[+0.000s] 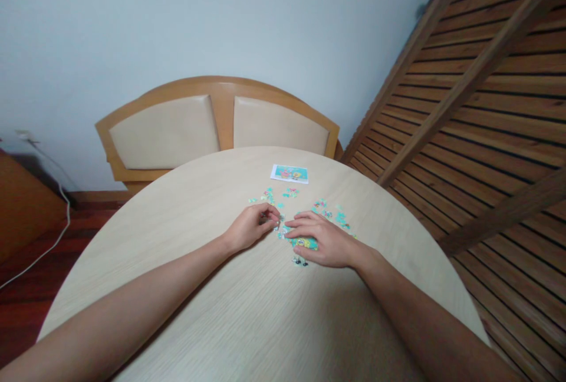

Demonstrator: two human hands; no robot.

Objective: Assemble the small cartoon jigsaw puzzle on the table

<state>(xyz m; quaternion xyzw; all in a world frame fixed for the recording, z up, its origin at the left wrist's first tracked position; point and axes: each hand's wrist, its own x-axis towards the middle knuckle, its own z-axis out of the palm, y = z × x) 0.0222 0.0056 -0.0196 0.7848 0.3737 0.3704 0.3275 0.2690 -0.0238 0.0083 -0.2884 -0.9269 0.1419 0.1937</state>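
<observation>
My left hand (253,226) is closed in a pinch, with a small jigsaw puzzle piece (276,227) at its fingertips, just above the table. To its right, my right hand (329,241) lies flat with fingers stretched apart over a partly joined puzzle section (304,243). Yellow and teal printing shows between its thumb and fingers, and part of the section is hidden beneath the hand. Dark shoe shapes are printed on the section's lower pieces (299,261). Loose teal pieces (267,195) are scattered beyond the left hand, and others (340,217) lie beyond the right.
A printed reference picture (289,174) with a pink and a yellow cartoon figure lies near the far side of the round wooden table (198,311). Behind it stands a padded headboard (177,128) against the wall. Wooden slats (486,99) lean at the right; a white cable (66,217) hangs left.
</observation>
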